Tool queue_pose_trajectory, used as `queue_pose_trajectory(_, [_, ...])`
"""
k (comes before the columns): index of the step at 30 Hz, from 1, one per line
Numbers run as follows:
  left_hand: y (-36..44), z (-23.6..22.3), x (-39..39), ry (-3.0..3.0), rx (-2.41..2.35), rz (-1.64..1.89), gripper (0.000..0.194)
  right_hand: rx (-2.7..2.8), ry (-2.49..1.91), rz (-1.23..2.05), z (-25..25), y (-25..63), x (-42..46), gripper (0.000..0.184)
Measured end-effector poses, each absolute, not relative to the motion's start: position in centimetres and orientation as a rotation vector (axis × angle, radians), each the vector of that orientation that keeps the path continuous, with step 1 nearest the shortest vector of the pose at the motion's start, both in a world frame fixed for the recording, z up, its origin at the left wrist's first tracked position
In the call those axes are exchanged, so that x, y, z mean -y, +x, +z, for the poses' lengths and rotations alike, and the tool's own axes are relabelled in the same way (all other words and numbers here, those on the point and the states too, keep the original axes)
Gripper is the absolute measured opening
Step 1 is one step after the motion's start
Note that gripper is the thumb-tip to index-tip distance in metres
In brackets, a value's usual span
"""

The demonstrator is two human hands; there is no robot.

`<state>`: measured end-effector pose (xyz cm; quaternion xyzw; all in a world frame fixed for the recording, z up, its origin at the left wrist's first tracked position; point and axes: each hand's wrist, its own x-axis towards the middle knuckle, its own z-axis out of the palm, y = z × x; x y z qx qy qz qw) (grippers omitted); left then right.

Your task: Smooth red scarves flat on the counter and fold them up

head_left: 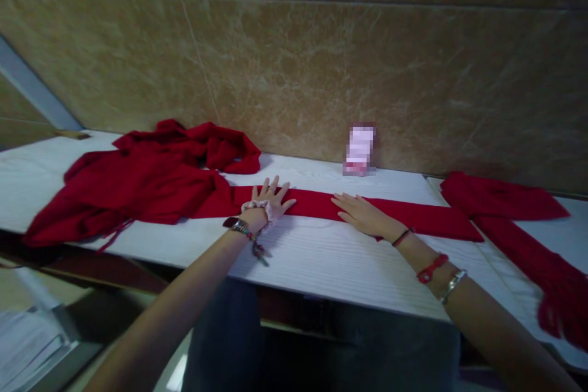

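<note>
A long flat strip of red cloth [422, 218] runs across the white table in front of me. Its left end meets a large crumpled heap of red cloth [133, 190], from which thin strings hang at the table's front edge. My left hand [269, 201] lies palm down on the strip, fingers spread. Further right, my right hand [362, 213] rests flat on the same strip, its fingers stretched out to the left. A small part of the strip's lower edge shows under the right palm. Neither hand grips the cloth.
The white wood-grain table [316, 257] stands against a brown tiled wall [294, 73]. A blurred-out phone-like object [359, 150] leans on the wall. Another red cloth piece, a fringed scarf [505, 196], lies at the right. Papers [27, 343] sit low at the left.
</note>
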<state>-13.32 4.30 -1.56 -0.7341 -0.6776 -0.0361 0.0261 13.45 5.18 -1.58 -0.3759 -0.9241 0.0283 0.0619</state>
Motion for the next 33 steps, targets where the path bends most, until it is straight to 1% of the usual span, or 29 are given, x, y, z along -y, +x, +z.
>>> queue_pose_trajectory(3, [-18.7, -1.1, -4.4, -2.201, 2.131, -0.069, 0.059, 2.786, -1.140, 0.093, -1.8, 13.7, -5.3, 0.048])
queue_pose_trajectory(4, [-20.4, -0.9, -4.4, -2.272, 2.091, -0.059, 0.060, 2.781, -1.147, 0.088, -1.8, 13.7, -5.4, 0.048])
queue_pose_trajectory(7, [-24.3, -0.3, -4.1, -2.595, 1.752, -0.100, 0.060, 2.760, -1.152, 0.059, -1.7, 13.5, -5.3, 0.046])
queue_pose_trajectory(9, [-25.7, -0.3, -3.4, -2.661, 1.639, -0.139, 0.058, 2.745, -1.112, 0.039, -1.5, 13.1, -5.1, 0.046])
queue_pose_trajectory(15, [-26.8, -2.0, -2.3, -2.534, 1.707, -0.148, 0.048, 2.840, -0.862, 0.197, -1.4, 12.2, -4.6, 0.047])
queue_pose_trajectory(18, [-28.3, -2.4, -2.7, -2.439, 1.709, -0.089, 0.043, 2.850, -0.849, 0.249, -1.7, 12.4, -4.7, 0.045])
queue_pose_trajectory(24, [-32.4, -1.6, -3.4, -2.342, 1.624, -0.030, 0.042, 2.833, -0.833, 0.335, -1.6, 13.0, -4.8, 0.043])
queue_pose_trajectory(29, [-32.1, -0.4, -3.1, -2.334, 1.527, -0.070, 0.032, 2.810, -0.847, 0.200, -1.1, 12.2, -4.3, 0.040])
queue_pose_trajectory(33, [-29.6, 1.8, -2.6, -2.401, 1.539, 0.099, 0.029, 2.769, -0.748, 0.033, -1.0, 9.4, -4.1, 0.039])
